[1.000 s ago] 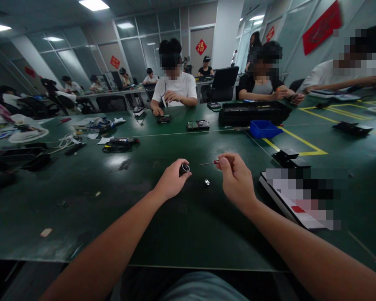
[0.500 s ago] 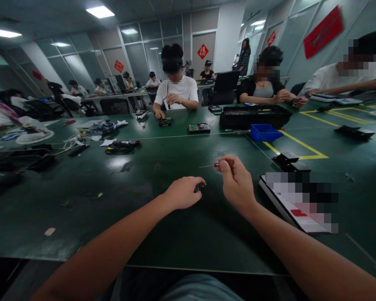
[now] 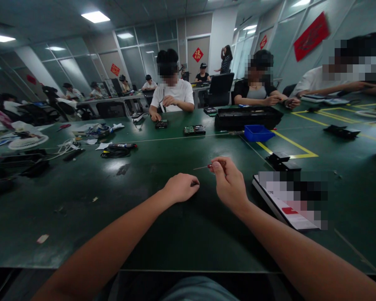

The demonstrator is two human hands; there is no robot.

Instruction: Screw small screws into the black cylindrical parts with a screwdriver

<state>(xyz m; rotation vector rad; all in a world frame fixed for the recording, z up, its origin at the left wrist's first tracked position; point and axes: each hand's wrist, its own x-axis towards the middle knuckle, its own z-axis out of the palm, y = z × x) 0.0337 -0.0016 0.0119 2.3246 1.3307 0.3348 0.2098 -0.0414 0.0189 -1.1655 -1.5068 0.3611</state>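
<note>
My right hand (image 3: 229, 179) is closed round the handle of a screwdriver (image 3: 209, 166); its thin shaft points left, and some red shows at the fingers. Left of it, my left hand (image 3: 182, 188) is curled over a small black part (image 3: 194, 183), mostly hidden by the fingers, so its kind does not show. A short gap separates the two hands, both low over the green table (image 3: 181, 234). The screwdriver's tip stands just above and beyond my left fingers, apart from the black part.
A notebook (image 3: 269, 205) lies right of my right hand, with black parts (image 3: 283, 162) beyond it. Farther back are a blue bin (image 3: 258, 133), a long black housing (image 3: 247, 119), a circuit board (image 3: 194, 130) and a coiled black cable (image 3: 115, 151). Co-workers (image 3: 172, 94) sit across the table.
My left fingers have wrapped further over the black part, so less of it shows. The right hand keeps its grip on the screwdriver. The whole view has shifted slightly.
</note>
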